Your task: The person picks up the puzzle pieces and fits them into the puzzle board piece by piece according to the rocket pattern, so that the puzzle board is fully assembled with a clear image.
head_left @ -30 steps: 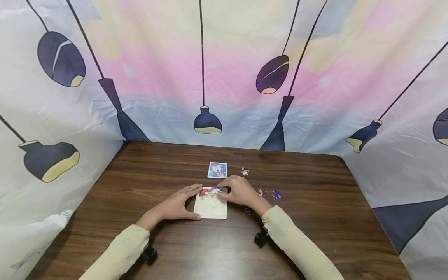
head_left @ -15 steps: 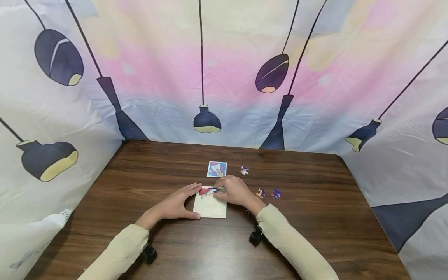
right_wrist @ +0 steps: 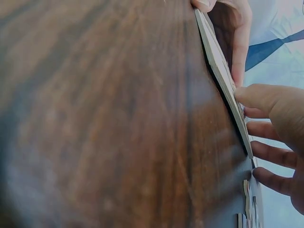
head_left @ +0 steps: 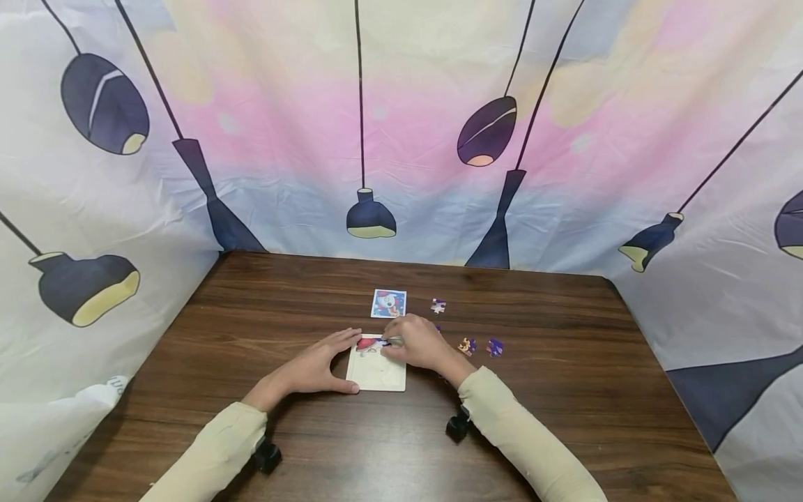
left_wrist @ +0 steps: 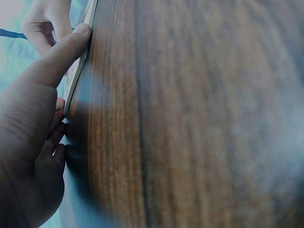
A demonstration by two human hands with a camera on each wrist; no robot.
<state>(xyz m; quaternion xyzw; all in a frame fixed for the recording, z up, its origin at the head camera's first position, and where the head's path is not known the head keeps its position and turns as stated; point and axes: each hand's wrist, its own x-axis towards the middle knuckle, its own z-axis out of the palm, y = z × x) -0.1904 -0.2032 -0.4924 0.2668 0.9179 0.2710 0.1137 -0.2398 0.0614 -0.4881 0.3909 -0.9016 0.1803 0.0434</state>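
A square pale puzzle board (head_left: 379,376) lies on the table in the head view. Along its far edge, fitted pieces show a red and white bit of picture (head_left: 366,344). My left hand (head_left: 318,364) holds the board's left side, thumb at the near corner and fingers at the far one. Over the far right part of the board, my right hand (head_left: 419,341) pinches a puzzle piece (head_left: 395,340) between thumb and fingers, mostly hidden by them. From the right wrist view, the thumb (right_wrist: 259,97) is down at the board's edge, with the other fingers spread beyond it.
Behind the board lies a small picture card (head_left: 389,304) showing a white character. Several loose pieces lie to the right, among them a purple and white piece (head_left: 438,305), an orange and purple piece (head_left: 467,346) and a purple piece (head_left: 495,347). A printed curtain surrounds the wooden table (head_left: 539,411).
My right hand has shifted slightly left over the board since a second ago and has barely moved in the last half second. The left hand stays in place on the board.
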